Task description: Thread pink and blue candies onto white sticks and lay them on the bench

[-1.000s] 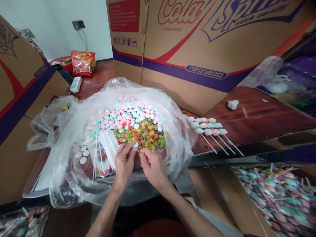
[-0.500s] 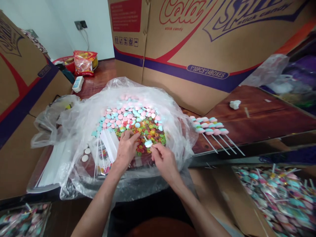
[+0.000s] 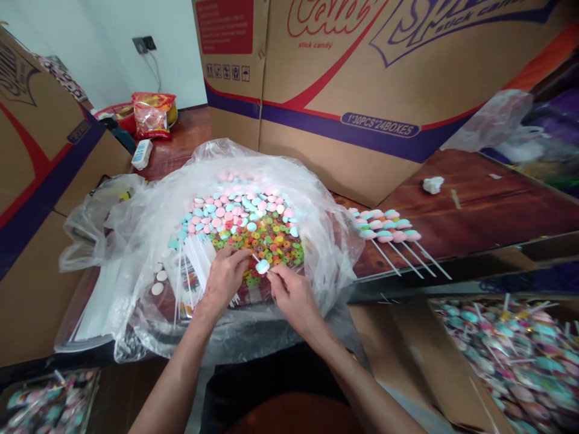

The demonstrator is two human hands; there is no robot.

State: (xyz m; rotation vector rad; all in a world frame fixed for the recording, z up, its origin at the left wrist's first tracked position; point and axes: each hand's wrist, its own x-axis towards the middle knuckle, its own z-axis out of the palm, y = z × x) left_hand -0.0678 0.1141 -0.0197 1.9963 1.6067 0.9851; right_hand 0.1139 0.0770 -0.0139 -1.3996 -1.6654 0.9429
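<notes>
My right hand (image 3: pixel 293 294) pinches a thin white stick, which carries a pale blue and white round candy (image 3: pixel 262 266). The stick's tip pokes out past the candy toward my left hand (image 3: pixel 225 276). The left fingers are drawn together just above the gummy rings, and whatever they hold is too small to make out. Below both hands spreads a heap of coloured gummy rings (image 3: pixel 275 241). Behind it lie pink, blue and white round candies (image 3: pixel 228 211). A bundle of white sticks (image 3: pixel 199 259) rests beside my left hand.
Clear plastic sheeting (image 3: pixel 316 199) surrounds the candies. Finished candy sticks (image 3: pixel 389 226) lie in a group on the table at right. A large cardboard box (image 3: pixel 330 96) stands behind, another box (image 3: pixel 27 199) at left. Wrapped candies (image 3: pixel 520 355) fill an open carton at lower right.
My right hand has moved slightly left with the stick and candy. The left fingers have drawn together, lifted off the gummy rings and come close to the stick's tip.
</notes>
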